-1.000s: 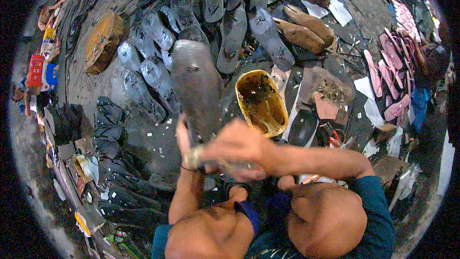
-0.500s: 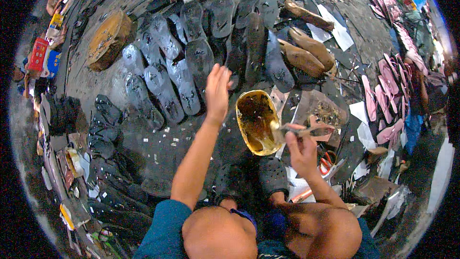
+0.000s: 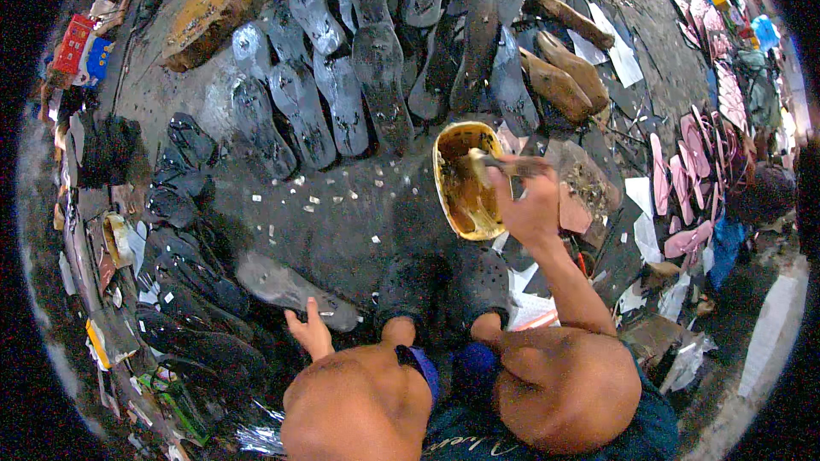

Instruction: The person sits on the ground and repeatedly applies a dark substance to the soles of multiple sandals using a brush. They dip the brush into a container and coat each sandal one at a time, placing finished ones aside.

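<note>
My right hand [image 3: 531, 205] is closed round the handle of a brush [image 3: 495, 162]. The brush's pale tip hangs over a yellowish oblong tub [image 3: 444, 205], whose inside is coated with something brown and glossy. To the left of my shoes, my left hand [image 3: 313, 333] meets the near edge of a dark grey shoe sole [image 3: 278, 282]. Its thumb and forefinger are spread, with the forefinger over the sole; the other fingers are partly hidden. Beyond the tub, several soles [image 3: 333, 107] lie in rows, many with a wet-looking shine.
A wooden block [image 3: 205, 21] sits at the far left. Brown shoe lasts [image 3: 555, 77] lie beyond the tub, and pink straps or soles [image 3: 688, 162] are at the right. Black footwear pieces [image 3: 184, 269] crowd the left. Paper scraps [image 3: 645, 235] are scattered on the right.
My left hand has come back from the rows of soles to the grey sole near my feet. My right hand has brought the brush further over the tub. The whole view has shifted.
</note>
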Action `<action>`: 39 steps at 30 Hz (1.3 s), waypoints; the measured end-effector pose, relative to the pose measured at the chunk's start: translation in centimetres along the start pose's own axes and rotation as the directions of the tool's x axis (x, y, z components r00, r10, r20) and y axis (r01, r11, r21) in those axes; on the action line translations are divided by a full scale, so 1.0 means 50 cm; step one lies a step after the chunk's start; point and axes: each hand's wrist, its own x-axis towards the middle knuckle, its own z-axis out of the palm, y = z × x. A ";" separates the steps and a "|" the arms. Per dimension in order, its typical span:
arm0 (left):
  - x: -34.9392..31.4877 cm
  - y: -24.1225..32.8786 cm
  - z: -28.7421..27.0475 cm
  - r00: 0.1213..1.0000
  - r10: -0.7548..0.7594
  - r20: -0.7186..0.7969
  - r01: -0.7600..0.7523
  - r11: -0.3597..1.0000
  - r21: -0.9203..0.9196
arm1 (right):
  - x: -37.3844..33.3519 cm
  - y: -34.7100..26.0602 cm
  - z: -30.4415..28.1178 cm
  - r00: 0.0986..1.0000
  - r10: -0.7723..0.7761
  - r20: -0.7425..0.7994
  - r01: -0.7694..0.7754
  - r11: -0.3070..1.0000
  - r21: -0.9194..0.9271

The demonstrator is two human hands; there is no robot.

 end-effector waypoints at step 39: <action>0.016 0.334 0.251 0.275 0.441 0.854 0.768 0.434 -0.471 | 0.066 -0.136 0.010 0.996 -0.061 0.070 -0.001 0.754 0.657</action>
